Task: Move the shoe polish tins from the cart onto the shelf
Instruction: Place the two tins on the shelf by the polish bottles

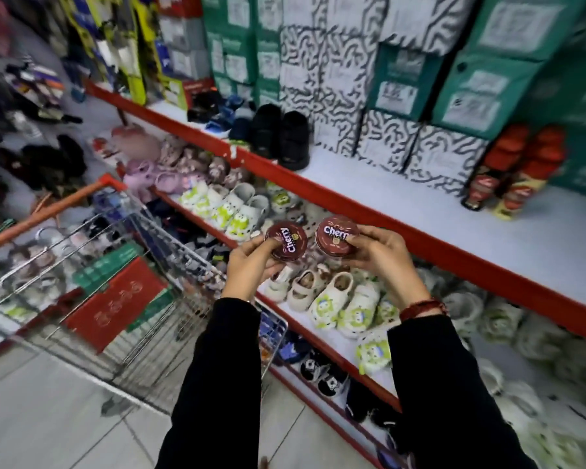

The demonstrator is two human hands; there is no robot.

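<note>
My left hand [251,265] grips a round dark red shoe polish tin [290,243] with white "Cherry" lettering. A second matching tin [334,236] is held in my right hand [383,257]. Both tins hover side by side in front of the red-edged shelf [420,201], below its white top surface. The wire cart [142,299] stands to the left, behind my left arm.
On the shelf stand black shoes [281,137], patterned and green shoe boxes [386,143] and red-capped polish bottles [518,170]. Lower shelves hold children's clogs [339,299]. The cart contains red and green boxes [115,299]. Grey tiled floor lies below.
</note>
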